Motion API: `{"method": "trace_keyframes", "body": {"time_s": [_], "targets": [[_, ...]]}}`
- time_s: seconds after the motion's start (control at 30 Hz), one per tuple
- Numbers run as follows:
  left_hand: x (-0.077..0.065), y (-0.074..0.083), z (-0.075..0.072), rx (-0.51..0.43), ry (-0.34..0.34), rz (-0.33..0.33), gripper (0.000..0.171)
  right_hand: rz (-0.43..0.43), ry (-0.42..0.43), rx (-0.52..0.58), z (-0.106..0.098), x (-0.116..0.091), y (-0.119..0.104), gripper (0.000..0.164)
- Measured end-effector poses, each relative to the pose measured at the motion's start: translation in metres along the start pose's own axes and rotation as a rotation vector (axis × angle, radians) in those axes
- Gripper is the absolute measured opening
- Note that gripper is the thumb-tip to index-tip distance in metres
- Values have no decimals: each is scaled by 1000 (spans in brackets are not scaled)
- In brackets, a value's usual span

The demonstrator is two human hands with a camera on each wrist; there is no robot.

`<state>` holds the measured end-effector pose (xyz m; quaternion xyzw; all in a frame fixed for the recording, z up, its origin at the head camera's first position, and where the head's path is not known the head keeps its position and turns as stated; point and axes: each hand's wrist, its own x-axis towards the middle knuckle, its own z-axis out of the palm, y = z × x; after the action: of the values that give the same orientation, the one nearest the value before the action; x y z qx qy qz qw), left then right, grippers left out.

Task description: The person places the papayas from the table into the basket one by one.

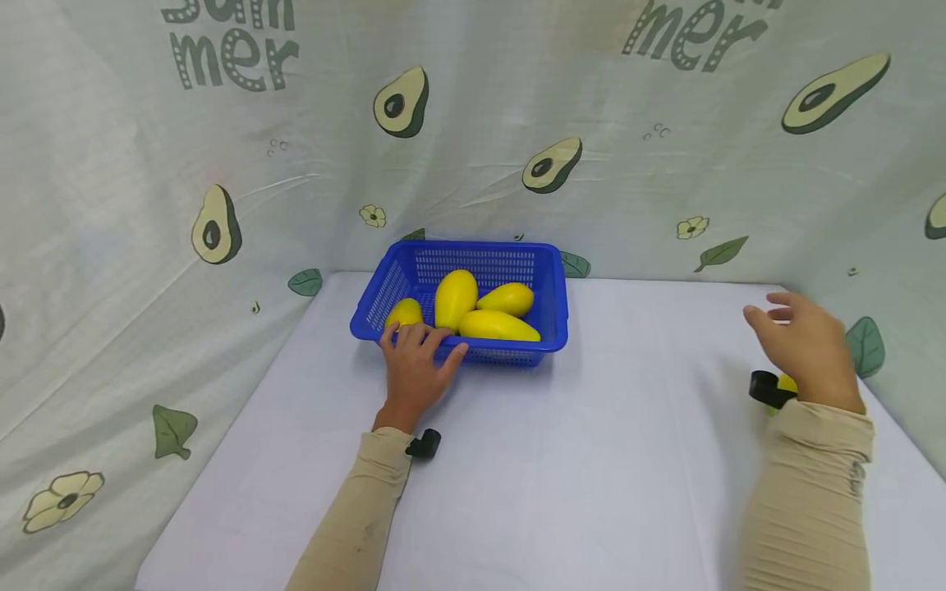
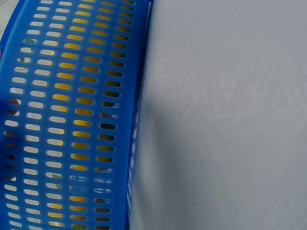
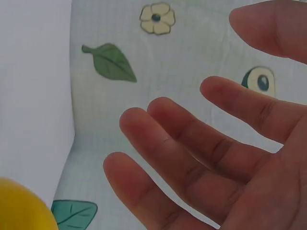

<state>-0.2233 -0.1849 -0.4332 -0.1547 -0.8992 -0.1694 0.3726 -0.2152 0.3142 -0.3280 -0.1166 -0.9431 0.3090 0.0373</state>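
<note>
Several yellow mangoes [image 1: 499,326] lie in a blue plastic basket [image 1: 550,347] at the back middle of the table. My left hand [image 1: 415,369] grips the basket's near rim, its fingers over the edge and its thumb on the outer side. The left wrist view shows the basket's slotted wall [image 2: 62,103], with yellow showing through the slots. At the table's right, my right hand [image 1: 805,345] is raised with fingers spread and nothing in them. Beneath its wrist is another yellow fruit [image 1: 787,383], mostly hidden by the wrist and camera; part of a yellow fruit [image 3: 21,208] shows in the right wrist view.
White cloth covers the table [image 1: 562,476]. Behind it and along both sides hangs a pale curtain [image 1: 473,107] printed with avocados, leaves and flowers. A small black camera is strapped at each wrist.
</note>
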Motion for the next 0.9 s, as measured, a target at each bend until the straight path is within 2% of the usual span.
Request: {"method": "trace_keyframes", "body": {"time_s": [0.2,0.4,0.5,0.6,0.77,0.9], "targets": [[1,1,-1,-7,1,0,41,145,-8,-6,-11,-2,25,89],[1,0,0,-9,9,0,41,253,61,-53,-9,-2,38,79],[0,-1,2,-13,16,-1,40,310,104,-51,-8,-2,42,73],[0,-1,3,-19,23,-1,40,365,113,-34,-7,-4,45,72],[-1,0,2,-22,18,-4,40,432,60,-20,-1,-4,53,78],[-1,0,3,-11,12,-7,40,423,-4,-43,2,-2,61,85]]}}
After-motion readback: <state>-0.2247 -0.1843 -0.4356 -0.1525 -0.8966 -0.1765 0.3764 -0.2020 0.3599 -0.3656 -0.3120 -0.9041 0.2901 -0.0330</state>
